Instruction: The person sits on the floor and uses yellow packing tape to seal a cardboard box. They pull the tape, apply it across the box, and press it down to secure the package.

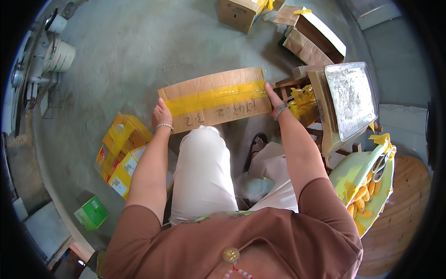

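A long cardboard box (223,111), closed along its upper face with yellow packing tape, is held between both hands in front of my knees. It bears handwriting. My left hand (162,114) grips its left end, fingers over the edge. My right hand (274,97) presses on the right end, thumb near the tape. The underside of the box is hidden.
A metal scale pan (352,101) stands at the right. Below it, a green basin (362,178) holds corn cobs and scissors (380,167). Taped cartons (127,139) lie at the left, with a green box (91,213). An open carton (310,43) stands farther back.
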Motion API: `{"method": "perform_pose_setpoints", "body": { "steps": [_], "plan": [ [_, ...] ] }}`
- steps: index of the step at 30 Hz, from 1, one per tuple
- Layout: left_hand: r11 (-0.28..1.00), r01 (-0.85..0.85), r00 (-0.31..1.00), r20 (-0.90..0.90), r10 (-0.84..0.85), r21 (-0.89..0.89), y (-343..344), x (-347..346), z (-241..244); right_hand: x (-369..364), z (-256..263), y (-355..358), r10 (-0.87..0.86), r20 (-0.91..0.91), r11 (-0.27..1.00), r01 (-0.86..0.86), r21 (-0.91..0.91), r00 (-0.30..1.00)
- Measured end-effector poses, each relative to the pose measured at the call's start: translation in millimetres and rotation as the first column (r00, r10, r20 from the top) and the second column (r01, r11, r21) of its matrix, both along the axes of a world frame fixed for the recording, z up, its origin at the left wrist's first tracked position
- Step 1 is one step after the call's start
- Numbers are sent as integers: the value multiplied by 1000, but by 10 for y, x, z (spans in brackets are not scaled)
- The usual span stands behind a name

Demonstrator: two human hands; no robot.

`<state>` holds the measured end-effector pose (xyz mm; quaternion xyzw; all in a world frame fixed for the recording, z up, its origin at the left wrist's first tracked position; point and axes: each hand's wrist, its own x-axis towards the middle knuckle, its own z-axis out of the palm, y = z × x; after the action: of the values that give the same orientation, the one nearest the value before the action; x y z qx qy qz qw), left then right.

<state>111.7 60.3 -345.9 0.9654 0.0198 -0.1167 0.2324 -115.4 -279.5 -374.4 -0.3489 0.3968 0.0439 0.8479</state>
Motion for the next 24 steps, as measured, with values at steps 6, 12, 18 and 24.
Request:
{"method": "perform_pose_setpoints", "body": {
  "steps": [6, 12, 18, 24],
  "plan": [
    [999, 19, 1000, 22, -18, -32, 3, 16, 19, -113, 105, 70, -601, -43, 714, 512, -477, 798],
    [999, 11, 999, 36, -10, -36, -53, -16, 37, -38, 241, 425, -317, 54, 729, 280, -625, 947],
    [999, 22, 1000, 8, -22, -31, -32, -4, 5, -74, 348, 346, 1, -153, 768, -99, -633, 988],
    [1000, 10, 1000, 3, -9, -25, -15, 20, 20, -189, 291, 324, 26, -111, 703, -97, -705, 993]
  ]
}}
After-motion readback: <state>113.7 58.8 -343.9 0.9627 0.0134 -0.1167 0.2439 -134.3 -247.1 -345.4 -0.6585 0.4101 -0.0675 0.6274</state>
